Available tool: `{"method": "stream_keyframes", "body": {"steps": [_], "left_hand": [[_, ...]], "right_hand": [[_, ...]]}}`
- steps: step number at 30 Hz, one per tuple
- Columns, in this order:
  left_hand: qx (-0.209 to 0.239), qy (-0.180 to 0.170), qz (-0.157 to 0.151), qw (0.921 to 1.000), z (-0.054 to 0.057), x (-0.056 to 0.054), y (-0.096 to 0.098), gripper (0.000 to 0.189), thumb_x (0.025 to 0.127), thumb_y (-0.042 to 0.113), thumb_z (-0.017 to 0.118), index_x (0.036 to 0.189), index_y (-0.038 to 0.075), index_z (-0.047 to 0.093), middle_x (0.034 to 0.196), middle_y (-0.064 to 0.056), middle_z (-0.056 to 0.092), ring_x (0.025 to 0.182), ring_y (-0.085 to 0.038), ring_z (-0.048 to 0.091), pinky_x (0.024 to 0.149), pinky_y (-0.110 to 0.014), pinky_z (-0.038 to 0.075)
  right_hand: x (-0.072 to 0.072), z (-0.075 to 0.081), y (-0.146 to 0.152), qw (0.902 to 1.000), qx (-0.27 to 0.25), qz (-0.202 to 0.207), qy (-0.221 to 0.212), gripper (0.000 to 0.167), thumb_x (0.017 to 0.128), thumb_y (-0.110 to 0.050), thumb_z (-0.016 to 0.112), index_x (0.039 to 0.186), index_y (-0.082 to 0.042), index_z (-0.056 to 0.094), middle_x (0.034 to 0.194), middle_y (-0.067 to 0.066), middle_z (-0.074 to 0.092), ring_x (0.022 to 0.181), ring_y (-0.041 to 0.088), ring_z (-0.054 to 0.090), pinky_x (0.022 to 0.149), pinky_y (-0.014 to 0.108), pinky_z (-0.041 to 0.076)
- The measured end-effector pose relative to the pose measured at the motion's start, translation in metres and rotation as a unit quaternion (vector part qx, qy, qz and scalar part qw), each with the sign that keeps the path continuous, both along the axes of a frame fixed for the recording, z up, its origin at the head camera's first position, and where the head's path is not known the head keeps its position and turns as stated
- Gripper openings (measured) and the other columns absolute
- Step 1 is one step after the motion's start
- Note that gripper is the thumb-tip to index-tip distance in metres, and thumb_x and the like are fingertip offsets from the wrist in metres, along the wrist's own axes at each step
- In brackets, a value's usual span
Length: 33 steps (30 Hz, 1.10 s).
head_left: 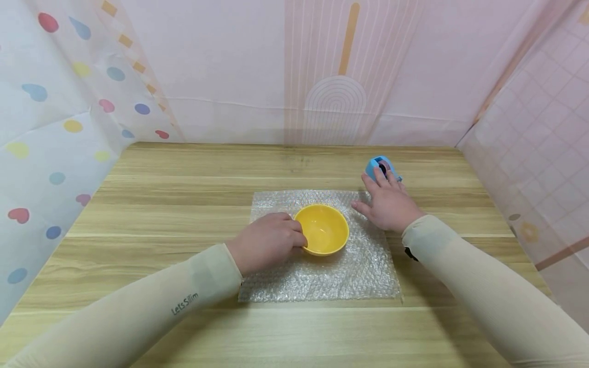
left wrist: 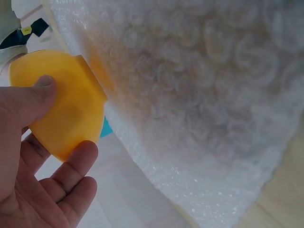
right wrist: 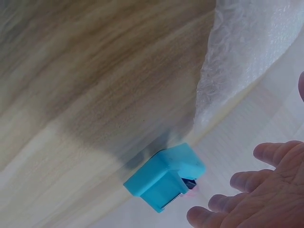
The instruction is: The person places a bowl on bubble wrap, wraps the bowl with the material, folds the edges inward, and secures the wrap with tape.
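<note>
A yellow bowl stands upright on a sheet of bubble wrap. My left hand holds the bowl by the left side of its rim. In the left wrist view the thumb presses on the bowl's outer wall, whose foot is right at the wrap. With fingers spread, my right hand is over the wrap's far right corner, close to a blue tape dispenser. The right wrist view shows this dispenser on the table, its toothed cutting edge visible and a gap between it and the fingers.
The wood-grain table ends at the back against a pink patterned curtain. A dotted sheet hangs along the left, a gridded one along the right. A dark strap piece shows under the right sleeve.
</note>
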<state>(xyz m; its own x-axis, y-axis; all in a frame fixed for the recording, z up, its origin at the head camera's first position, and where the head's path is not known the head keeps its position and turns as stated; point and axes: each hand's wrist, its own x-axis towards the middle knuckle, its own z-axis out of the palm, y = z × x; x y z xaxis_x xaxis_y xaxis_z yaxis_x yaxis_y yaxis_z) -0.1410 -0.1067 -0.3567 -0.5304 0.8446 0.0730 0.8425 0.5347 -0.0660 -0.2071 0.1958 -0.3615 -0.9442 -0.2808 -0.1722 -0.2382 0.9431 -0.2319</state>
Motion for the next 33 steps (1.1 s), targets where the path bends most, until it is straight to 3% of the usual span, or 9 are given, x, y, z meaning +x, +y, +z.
{"method": "stream_keyframes", "body": {"steps": [12, 18, 26, 33], "left_hand": [[-0.018, -0.026, 0.011, 0.9994, -0.003, 0.001, 0.001, 0.013, 0.096, 0.019, 0.077, 0.106, 0.024, 0.082, 0.103, 0.009, 0.079, 0.096, -0.015, 0.066, 0.097, -0.032, 0.053], [-0.025, -0.051, 0.020, 0.9982, -0.004, -0.005, 0.002, 0.019, 0.098, 0.009, 0.071, 0.107, 0.022, 0.082, 0.107, 0.006, 0.079, 0.098, -0.016, 0.066, 0.100, -0.035, 0.053], [-0.024, -0.048, 0.016, 0.9984, -0.004, -0.011, 0.003, 0.019, 0.097, 0.008, 0.072, 0.105, 0.021, 0.083, 0.103, 0.006, 0.079, 0.092, -0.015, 0.065, 0.095, -0.034, 0.053], [-0.032, -0.060, 0.028, 0.9973, -0.003, -0.014, 0.005, 0.021, 0.098, 0.007, 0.070, 0.106, 0.022, 0.083, 0.102, 0.005, 0.078, 0.089, -0.016, 0.062, 0.093, -0.034, 0.053]], "right_hand": [[0.001, -0.001, -0.001, 0.9999, 0.005, 0.009, 0.009, 0.084, 0.106, -0.055, 0.053, 0.168, -0.008, 0.020, 0.175, 0.026, 0.005, 0.159, 0.057, 0.001, 0.126, 0.073, 0.010], [-0.002, -0.001, -0.001, 0.9993, 0.011, 0.026, 0.025, 0.078, 0.107, -0.051, 0.052, 0.164, -0.003, 0.030, 0.172, 0.027, 0.020, 0.159, 0.051, 0.017, 0.128, 0.067, 0.018], [-0.006, -0.001, -0.003, 0.9997, 0.005, 0.019, -0.012, 0.064, 0.108, -0.040, 0.056, 0.157, 0.000, 0.043, 0.161, 0.023, 0.047, 0.150, 0.045, 0.043, 0.123, 0.062, 0.035], [-0.013, -0.002, -0.004, 0.9991, 0.026, 0.026, -0.020, 0.062, 0.107, -0.034, 0.059, 0.154, 0.004, 0.045, 0.152, 0.025, 0.057, 0.138, 0.045, 0.057, 0.117, 0.059, 0.044]]}}
